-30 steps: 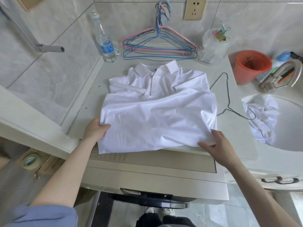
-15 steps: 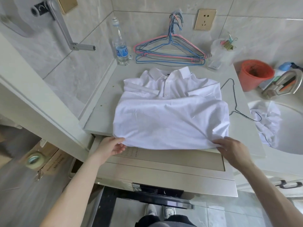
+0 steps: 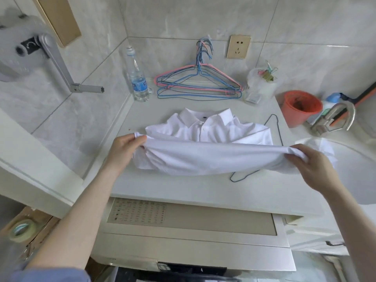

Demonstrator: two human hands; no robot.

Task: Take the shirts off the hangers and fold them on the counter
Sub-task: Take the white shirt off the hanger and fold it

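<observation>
A white collared shirt (image 3: 205, 129) lies on the pale counter (image 3: 203, 188), collar toward the wall. Its lower half is lifted off the counter and stretched between my hands. My left hand (image 3: 124, 147) pinches the left corner of the hem. My right hand (image 3: 313, 165) grips the right corner. A dark wire hanger (image 3: 274, 127) lies on the counter partly under the shirt's right side. Several pink and blue wire hangers (image 3: 197, 84) lean against the back wall.
A water bottle (image 3: 137, 78) stands at the back left. An orange bucket (image 3: 301, 106) and a plastic bag with clips (image 3: 262, 82) are at the back right. A basin with white cloth (image 3: 325, 151) sits to the right. A washing machine (image 3: 193, 231) stands below the counter's front edge.
Both hands have lifted the shirt's bottom hem off the counter's front edge and carried it up and back toward the collar. The view has tilted up.
</observation>
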